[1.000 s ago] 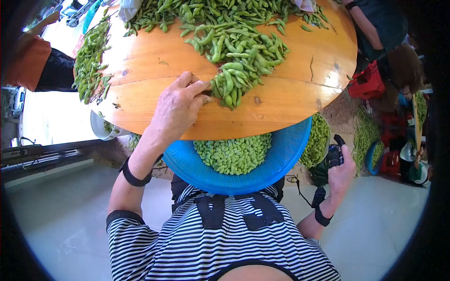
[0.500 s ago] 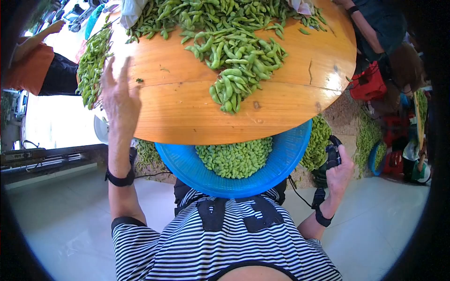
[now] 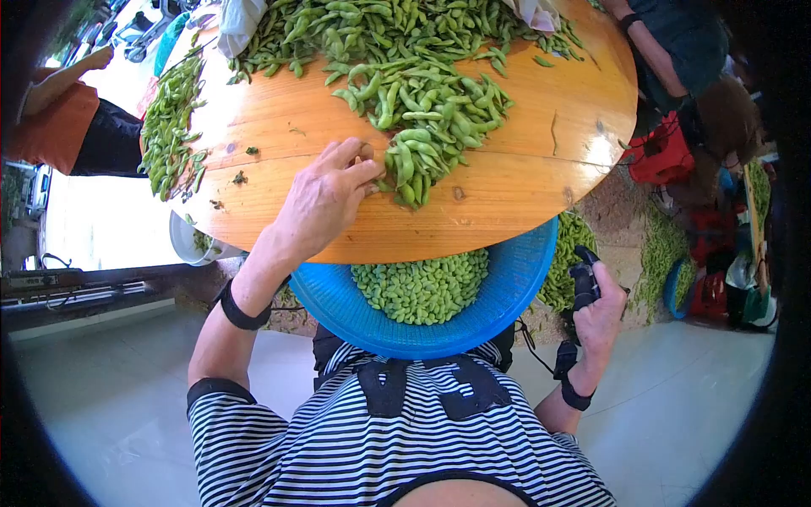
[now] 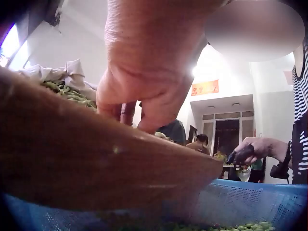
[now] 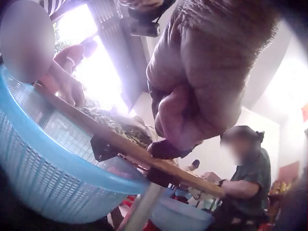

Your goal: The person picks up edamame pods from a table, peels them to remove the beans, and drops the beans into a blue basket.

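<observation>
Reaches with the left hand [image 3: 317,203] to the near tip of the edamame pods [image 3: 414,165], heaped on the wooden table [image 3: 498,190]. Bends the fingers inward there, thumb and forefinger close together against the outermost pods; cannot tell of any pod pinched between the tips. Holds the right hand [image 3: 598,328] well apart from the pile, off to the right of the blue basket [image 3: 422,345], fingers partly bent, with black coverings [image 3: 583,286] at some digits; cannot tell of anything gripped there. Has shelled beans [image 3: 422,291] inside the basket, below the table's near edge. Seems to be at the step of picking from the pile, ahead of shelling. Probably calls next for a light pinch on the nearest pod, a lift clear without dragging neighbours, then both hands brought together over the basket.
</observation>
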`<action>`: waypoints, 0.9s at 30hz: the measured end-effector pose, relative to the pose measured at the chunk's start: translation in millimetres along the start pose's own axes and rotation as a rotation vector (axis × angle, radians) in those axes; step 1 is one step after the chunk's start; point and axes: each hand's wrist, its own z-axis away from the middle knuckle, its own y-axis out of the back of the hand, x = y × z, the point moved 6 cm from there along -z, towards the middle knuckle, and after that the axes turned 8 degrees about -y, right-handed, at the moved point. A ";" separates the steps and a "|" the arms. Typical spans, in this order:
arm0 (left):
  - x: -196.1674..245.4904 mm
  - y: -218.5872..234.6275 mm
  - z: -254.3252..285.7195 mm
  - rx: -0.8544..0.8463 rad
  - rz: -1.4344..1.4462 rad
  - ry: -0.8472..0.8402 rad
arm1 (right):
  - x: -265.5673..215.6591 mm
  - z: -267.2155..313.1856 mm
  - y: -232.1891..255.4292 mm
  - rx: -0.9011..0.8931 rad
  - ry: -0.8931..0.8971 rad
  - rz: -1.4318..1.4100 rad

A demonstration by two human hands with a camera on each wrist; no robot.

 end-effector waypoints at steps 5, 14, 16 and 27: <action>1.3 -4.6 7.4 -0.165 -0.059 0.123 | -20.6 0.6 -9.1 -0.098 0.025 -0.074; -6.9 28.2 25.0 0.151 0.162 0.490 | -67.6 10.1 -47.9 -0.331 0.105 -0.294; 11.3 13.2 32.5 0.197 0.503 0.495 | -82.0 11.2 -55.4 -0.358 0.109 -0.301; 75.8 -80.8 55.2 0.152 1.454 0.715 | -121.0 21.6 -76.0 -0.519 0.172 -0.511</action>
